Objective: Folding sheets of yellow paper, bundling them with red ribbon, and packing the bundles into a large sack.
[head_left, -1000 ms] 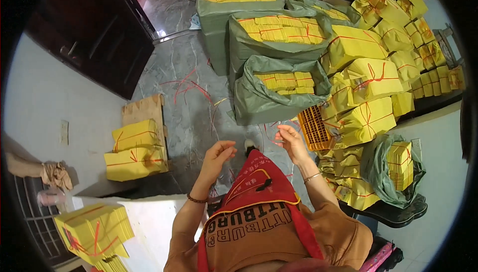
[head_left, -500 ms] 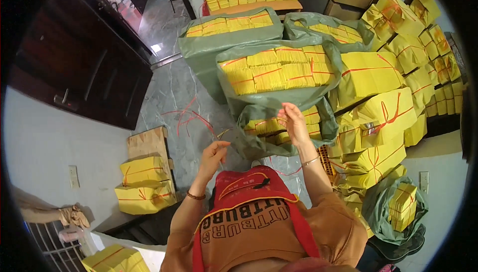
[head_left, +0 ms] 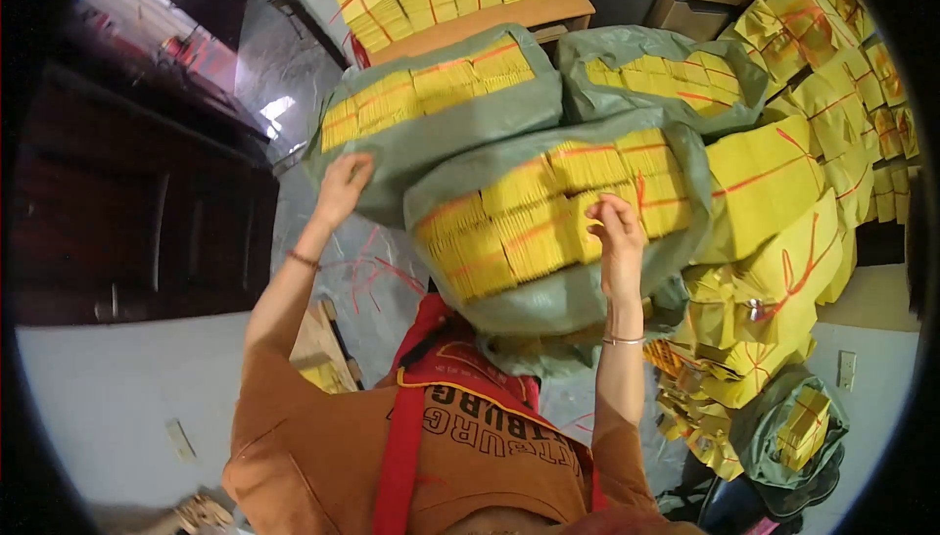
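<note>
My left hand (head_left: 346,187) is raised beside the near face of the back-left green sack (head_left: 450,109). Its fingers are loosely bent and a little apart, and I see nothing in them. Over the large middle green sack (head_left: 539,305) hovers my right hand (head_left: 619,233), with half-curled fingers apart and nothing visible in the grasp. That sack stands open at the top. Packed in it are rows of yellow paper bundles (head_left: 534,200) tied with red string. Whether either hand touches a sack I cannot tell.
Another open green sack (head_left: 641,46) stands at the back right. Tied yellow packs (head_left: 764,178) pile up along the right side, near a smaller sack (head_left: 759,437). More bundles sit on a wooden bench (head_left: 480,21). Red strings (head_left: 367,276) lie on the floor. A dark door (head_left: 137,232) stands left.
My left hand has moved forward and left, up to the back-left sack. My right hand is now over the middle sack's bundles. My body has leaned forward, and the nearest sack is mostly hidden.
</note>
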A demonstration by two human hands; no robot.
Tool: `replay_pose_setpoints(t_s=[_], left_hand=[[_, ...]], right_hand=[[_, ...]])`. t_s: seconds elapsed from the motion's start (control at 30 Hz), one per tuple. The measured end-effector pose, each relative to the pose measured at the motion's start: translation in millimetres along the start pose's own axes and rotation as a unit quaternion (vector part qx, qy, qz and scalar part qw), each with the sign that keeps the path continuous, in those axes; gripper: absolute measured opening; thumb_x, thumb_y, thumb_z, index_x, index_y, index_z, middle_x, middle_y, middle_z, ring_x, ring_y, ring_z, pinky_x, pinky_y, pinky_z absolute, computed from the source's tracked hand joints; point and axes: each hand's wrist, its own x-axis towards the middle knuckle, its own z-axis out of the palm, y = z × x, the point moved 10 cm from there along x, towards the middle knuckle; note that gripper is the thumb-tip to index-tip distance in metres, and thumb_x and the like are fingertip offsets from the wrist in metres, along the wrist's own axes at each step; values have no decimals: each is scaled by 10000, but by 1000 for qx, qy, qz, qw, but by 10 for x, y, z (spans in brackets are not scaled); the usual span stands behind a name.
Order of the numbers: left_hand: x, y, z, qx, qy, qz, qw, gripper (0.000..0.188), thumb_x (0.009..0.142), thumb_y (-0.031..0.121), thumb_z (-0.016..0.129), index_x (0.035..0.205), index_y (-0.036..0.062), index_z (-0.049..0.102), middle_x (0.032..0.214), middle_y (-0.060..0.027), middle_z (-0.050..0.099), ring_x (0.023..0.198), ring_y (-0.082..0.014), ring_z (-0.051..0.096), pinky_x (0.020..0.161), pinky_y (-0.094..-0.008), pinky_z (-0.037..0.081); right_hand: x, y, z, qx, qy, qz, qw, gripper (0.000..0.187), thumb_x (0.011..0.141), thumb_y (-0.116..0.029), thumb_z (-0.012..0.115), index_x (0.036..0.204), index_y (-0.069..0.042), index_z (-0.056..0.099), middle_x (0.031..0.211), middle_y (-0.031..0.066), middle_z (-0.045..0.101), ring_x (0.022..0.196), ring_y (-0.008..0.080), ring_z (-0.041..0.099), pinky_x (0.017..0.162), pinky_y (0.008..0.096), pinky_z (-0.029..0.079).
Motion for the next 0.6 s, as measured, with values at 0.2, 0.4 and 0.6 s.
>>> replay_pose_setpoints(t_s=[0.2,0.4,0.6], left_hand=[[1947,-749,225,256,65,58,963,416,869,405,478,1191,142,488,1142,-72,524,1053,-258,468,857,-443,329],[2579,-1179,764,267,-36,50,962,468,872,468,428,1214,152,471,1089,-92,522,1059,-302,478,857,-431,344],[2584,-1413,892,133,-28,13,991,450,875,442,427,1192,129,491,1044,-128,531,977,-333,503,791,-423,378]], right_hand=[[1998,500,993,-368,-71,-107,921,394,862,-306,541,1162,-51,530,1168,113,519,1096,254,468,934,335,354],[4066,790,1344,-540,47,-143,828,635,837,-534,436,1312,-113,407,1354,135,376,1240,298,364,1007,435,282],[4385,1381,1730,-678,-34,-94,728,410,820,-517,443,1127,-295,599,1264,41,475,1153,271,434,913,527,348]])
